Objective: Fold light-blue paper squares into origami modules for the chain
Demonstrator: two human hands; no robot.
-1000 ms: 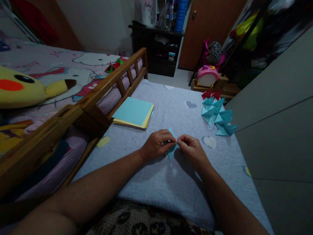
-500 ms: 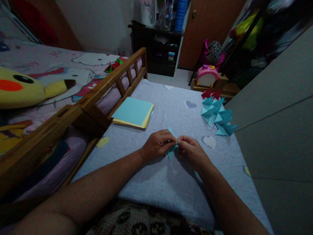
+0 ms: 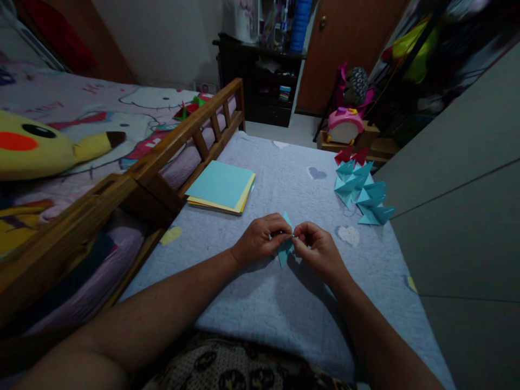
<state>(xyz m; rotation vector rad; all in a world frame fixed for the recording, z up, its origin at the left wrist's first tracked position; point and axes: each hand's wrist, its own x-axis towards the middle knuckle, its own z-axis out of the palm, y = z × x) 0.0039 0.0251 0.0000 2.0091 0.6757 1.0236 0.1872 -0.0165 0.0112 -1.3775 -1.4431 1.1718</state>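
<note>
A small folded piece of light blue origami paper (image 3: 285, 253) is held between my two hands, just above the bed's cloth. My left hand (image 3: 264, 236) pinches it from the left between thumb and fingers. From the right, the thumb and forefinger of my right hand (image 3: 317, 245) close on its near-centre edge, fingertips almost touching those of the left. The fingers cover the middle of the paper; only its upper and lower points show. Beyond my left hand lies a stack of square paper sheets (image 3: 221, 183), light blue on top with yellow below.
Several folded blue paper figures (image 3: 361, 189) stand at the right, with red ones (image 3: 351, 156) behind them. A wooden bed rail (image 3: 179, 141) runs along the left, beside a yellow plush toy (image 3: 40, 146). A pale cabinet panel (image 3: 459, 216) borders the right side.
The fingers of my right hand have shifted slightly and turned at the paper's edge. My left hand stays nearly still, holding the same folded paper.
</note>
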